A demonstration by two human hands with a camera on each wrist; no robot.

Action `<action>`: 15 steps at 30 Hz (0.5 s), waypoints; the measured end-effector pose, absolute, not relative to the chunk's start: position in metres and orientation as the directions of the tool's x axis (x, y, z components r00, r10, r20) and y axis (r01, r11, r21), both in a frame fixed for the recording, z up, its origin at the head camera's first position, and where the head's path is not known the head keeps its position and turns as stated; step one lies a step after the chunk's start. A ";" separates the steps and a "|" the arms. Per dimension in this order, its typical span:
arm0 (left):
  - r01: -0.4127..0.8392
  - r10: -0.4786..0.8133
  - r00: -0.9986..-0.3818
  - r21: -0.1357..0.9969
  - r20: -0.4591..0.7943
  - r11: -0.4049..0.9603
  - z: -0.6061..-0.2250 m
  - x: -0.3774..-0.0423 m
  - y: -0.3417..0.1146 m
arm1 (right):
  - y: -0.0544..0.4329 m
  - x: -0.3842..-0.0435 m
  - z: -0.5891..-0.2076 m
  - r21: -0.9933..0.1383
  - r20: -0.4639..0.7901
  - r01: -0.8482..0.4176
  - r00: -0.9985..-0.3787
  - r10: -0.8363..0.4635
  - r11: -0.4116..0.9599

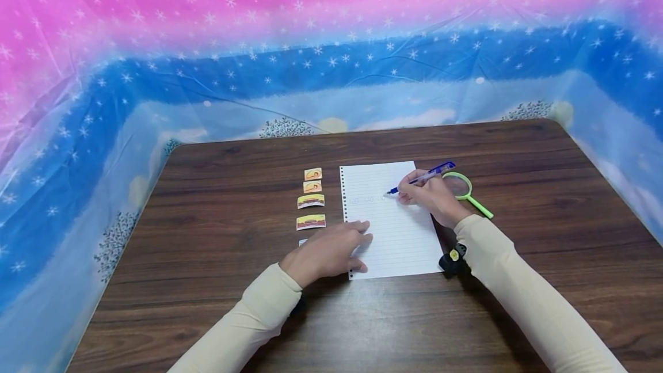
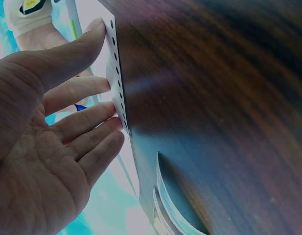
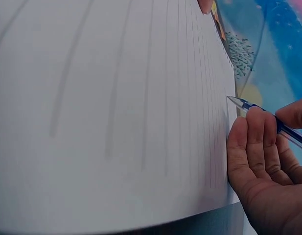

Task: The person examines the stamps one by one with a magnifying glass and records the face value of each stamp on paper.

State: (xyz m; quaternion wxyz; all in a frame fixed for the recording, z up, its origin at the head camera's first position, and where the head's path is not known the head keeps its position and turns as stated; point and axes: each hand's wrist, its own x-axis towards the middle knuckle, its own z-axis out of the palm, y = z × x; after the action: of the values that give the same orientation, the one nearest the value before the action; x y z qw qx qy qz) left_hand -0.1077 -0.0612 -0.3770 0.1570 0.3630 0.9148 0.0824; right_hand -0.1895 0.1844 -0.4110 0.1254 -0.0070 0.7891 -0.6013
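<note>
A sheet of lined loose-leaf paper (image 1: 396,235) with punched holes down its left edge lies on the table. My right hand (image 1: 427,193) pinches a blue pen (image 1: 434,172), its tip at the paper on a line with faint writing (image 1: 365,200). In the right wrist view the pen (image 3: 292,136) sits between thumb and fingers, its tip against the sheet (image 3: 141,98). My left hand (image 1: 327,251) rests on the paper's lower left edge. The left wrist view shows that hand (image 2: 58,122) with fingers extended, fingertips on the punched margin.
Left of the paper runs a column of small picture cards: two orange-and-white ones (image 1: 312,174) and two yellow-and-red ones (image 1: 311,221). Another card (image 1: 303,242) is partly hidden by my left hand. A green magnifying glass (image 1: 480,207) lies beyond my right wrist. Patterned cloth (image 1: 321,62) surrounds the table.
</note>
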 end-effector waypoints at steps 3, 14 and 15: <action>0.637 0.689 -0.688 0.266 -0.227 0.723 -0.377 -0.108 -0.061 | 0.185 -0.190 -0.411 -0.948 -0.193 0.141 -0.968 -0.160 0.285; 0.647 0.696 -0.690 0.263 -0.199 0.716 -0.378 -0.109 -0.061 | 0.183 -0.191 -0.410 -0.950 -0.208 0.165 -0.968 -0.141 0.265; 0.647 0.696 -0.691 0.262 -0.195 0.716 -0.378 -0.109 -0.061 | 0.183 -0.191 -0.409 -0.952 -0.209 0.168 -0.967 -0.144 0.255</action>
State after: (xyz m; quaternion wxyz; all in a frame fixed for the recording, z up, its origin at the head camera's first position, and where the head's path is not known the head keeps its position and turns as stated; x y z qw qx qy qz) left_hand -0.1095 -0.0610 -0.3783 0.1412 0.3666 0.9155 0.0868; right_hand -0.1911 0.1834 -0.4095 0.1279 0.0075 0.7819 -0.6101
